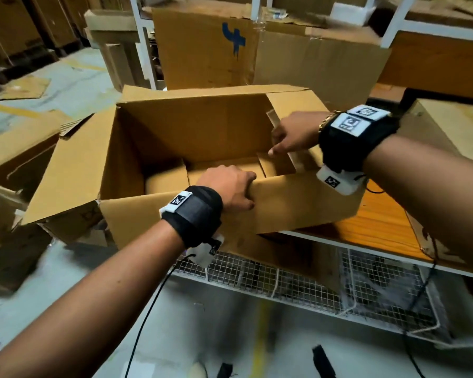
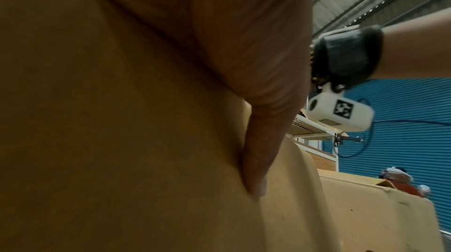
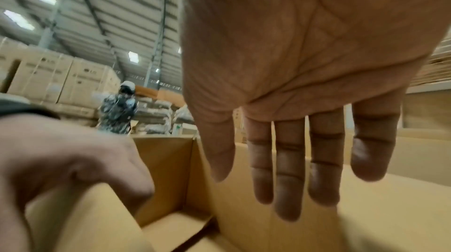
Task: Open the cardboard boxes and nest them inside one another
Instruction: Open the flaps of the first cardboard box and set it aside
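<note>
A large open cardboard box [image 1: 191,132] stands on the table's left end with its flaps spread outward. My left hand [image 1: 230,186] grips the top edge of its near wall [image 1: 298,203], fingers curled inside and thumb [image 2: 258,159] pressed on the outer face. My right hand [image 1: 287,140] reaches into the box by its right wall with straight, spread fingers [image 3: 288,179] and holds nothing. Whether it touches the cardboard I cannot tell. Folded bottom flaps [image 1: 224,170] show on the box floor. The left hand [image 3: 73,159] also shows on the box edge in the right wrist view.
The box overhangs a wooden tabletop [image 1: 377,222] with a wire mesh shelf [image 1: 311,279] below. Another box [image 1: 453,124] stands at the right. Flattened cardboard with a blue mark [image 1: 216,50] leans behind. More cartons [image 1: 14,159] lie at the left. A person [image 3: 119,107] stands far off.
</note>
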